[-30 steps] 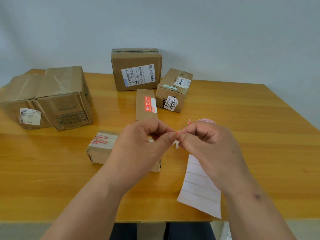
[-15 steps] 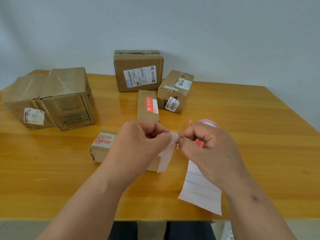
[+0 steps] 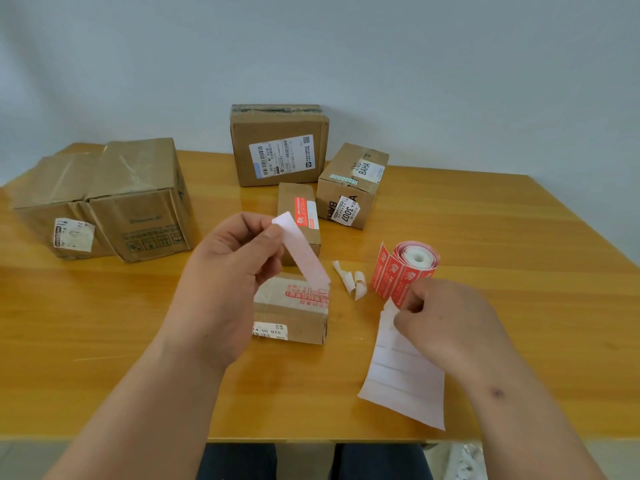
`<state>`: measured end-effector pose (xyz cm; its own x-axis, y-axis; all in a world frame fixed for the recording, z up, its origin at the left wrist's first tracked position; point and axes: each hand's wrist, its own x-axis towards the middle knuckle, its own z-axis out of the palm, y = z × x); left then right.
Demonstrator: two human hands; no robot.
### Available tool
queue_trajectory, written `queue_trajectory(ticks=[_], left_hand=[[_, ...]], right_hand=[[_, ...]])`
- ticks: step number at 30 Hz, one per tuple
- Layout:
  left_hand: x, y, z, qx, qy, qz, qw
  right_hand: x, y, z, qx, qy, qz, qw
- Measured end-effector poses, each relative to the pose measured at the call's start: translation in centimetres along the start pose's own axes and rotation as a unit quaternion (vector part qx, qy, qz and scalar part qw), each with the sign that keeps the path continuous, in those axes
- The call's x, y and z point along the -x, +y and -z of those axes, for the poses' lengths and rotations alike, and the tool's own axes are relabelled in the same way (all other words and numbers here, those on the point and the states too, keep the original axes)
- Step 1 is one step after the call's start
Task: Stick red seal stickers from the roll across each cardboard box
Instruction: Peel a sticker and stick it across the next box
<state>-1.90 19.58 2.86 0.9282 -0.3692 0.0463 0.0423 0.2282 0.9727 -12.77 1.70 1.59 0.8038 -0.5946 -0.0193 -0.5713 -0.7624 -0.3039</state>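
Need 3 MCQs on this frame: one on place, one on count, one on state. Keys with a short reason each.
1. Where does the sticker roll stand?
A. on top of a box
B. on the table, right of the small box
C. in the left hand

2. How many cardboard boxes are on the table?
A. three
B. six
C. nine

3. What is the left hand doing?
A. pinching a peeled sticker above the small box
B. lying flat on the table
C. gripping the roll

Key: 1 B, the roll stands on bare wood near the right hand. 2 B, two at left, two at back, two in the middle. 3 A, thumb and fingers hold the strip's upper end, pale side towards the camera.
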Motion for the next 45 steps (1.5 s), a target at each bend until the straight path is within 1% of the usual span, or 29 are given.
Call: queue_trajectory(ticks=[1,2,3,5,6,7,9,10,11,12,13,15,16,17,20,23,24,26,28,30,34,39,41,45], left_hand=[[0.0,0.0,0.0,0.007,-0.012,-0.002,1.0],[0.0,0.0,0.0,0.011,-0.026,-0.006,1.0],[0.1,0.0,-0.1,0.014,-0.043,-0.011,0.999],[0.2,0.0,-0.3,0.015,-0.077,-0.023,0.997],[0.3,-0.1,-0.4,0.013,-0.091,-0.029,0.995],[0.3,-0.2,-0.5,0.013,-0.101,-0.035,0.994],[0.4,-0.4,-0.5,0.018,-0.119,-0.042,0.992],[0.4,-0.5,-0.5,0.023,-0.131,-0.044,0.99],[0.5,-0.5,-0.4,0.026,-0.144,-0.046,0.988],[0.6,-0.5,-0.3,0.027,-0.156,-0.047,0.986],[0.6,-0.5,-0.2,0.028,-0.165,-0.047,0.985],[0.6,-0.6,0.3,0.037,-0.179,-0.047,0.982],[0.6,-0.6,0.5,0.041,-0.188,-0.045,0.98],[0.6,-0.6,0.8,0.046,-0.197,-0.043,0.978],[0.5,-0.6,1.5,0.063,-0.21,-0.03,0.975],[0.5,-0.3,1.8,0.056,-0.203,-0.016,0.977],[0.5,-0.1,1.8,0.03,-0.191,-0.021,0.981],[0.8,0.2,1.6,-0.061,-0.16,-0.038,0.985],[1.0,0.8,1.6,-0.14,-0.133,-0.039,0.98],[1.2,1.3,1.6,-0.219,-0.112,-0.043,0.968],[1.2,1.7,1.6,-0.335,-0.076,-0.046,0.938],[1.0,2.0,1.8,-0.409,-0.052,-0.05,0.91],[0.8,2.1,2.1,-0.439,-0.046,-0.057,0.896],[0.4,2.5,2.8,-0.485,-0.061,-0.06,0.87]], right_hand=[[0.0,0.0,0.0,-0.014,0.011,0.004,1.0],[0.0,0.0,0.0,-0.053,0.025,0.012,0.998],[0.0,-0.3,0.1,-0.11,0.04,0.022,0.993],[0.2,-1.1,0.4,-0.243,0.051,0.037,0.968],[0.4,-1.6,0.5,-0.318,0.035,0.031,0.947],[0.5,-2.2,0.6,-0.397,-0.003,0.018,0.918],[0.9,-3.2,0.7,-0.523,-0.127,-0.003,0.843],[1.1,-3.6,0.6,-0.57,-0.186,-0.004,0.8],[1.2,-3.9,0.5,-0.606,-0.228,-0.001,0.762],[1.3,-4.1,0.4,-0.633,-0.252,0.004,0.733],[1.3,-4.2,0.4,-0.653,-0.26,0.006,0.711],[1.2,-4.1,0.4,-0.683,-0.254,0.001,0.684],[1.1,-4.0,0.4,-0.691,-0.244,-0.003,0.68],[0.9,-3.9,0.4,-0.692,-0.229,-0.005,0.685],[0.7,-3.5,0.4,-0.666,-0.166,0.009,0.727],[0.8,-3.4,0.5,-0.646,-0.122,0.024,0.753],[0.8,-3.5,0.5,-0.634,-0.109,0.027,0.765],[0.9,-3.6,0.6,-0.598,-0.08,0.038,0.797],[0.9,-3.7,0.8,-0.533,-0.044,0.054,0.844],[1.0,-3.9,1.0,-0.468,-0.016,0.065,0.881],[1.3,-4.5,1.2,-0.375,0.018,0.091,0.923],[1.2,-5.6,0.4,-0.298,0.037,0.118,0.946],[1.0,-6.0,0.0,-0.282,0.041,0.129,0.95],[0.8,-6.9,-0.8,-0.267,0.044,0.149,0.951]])
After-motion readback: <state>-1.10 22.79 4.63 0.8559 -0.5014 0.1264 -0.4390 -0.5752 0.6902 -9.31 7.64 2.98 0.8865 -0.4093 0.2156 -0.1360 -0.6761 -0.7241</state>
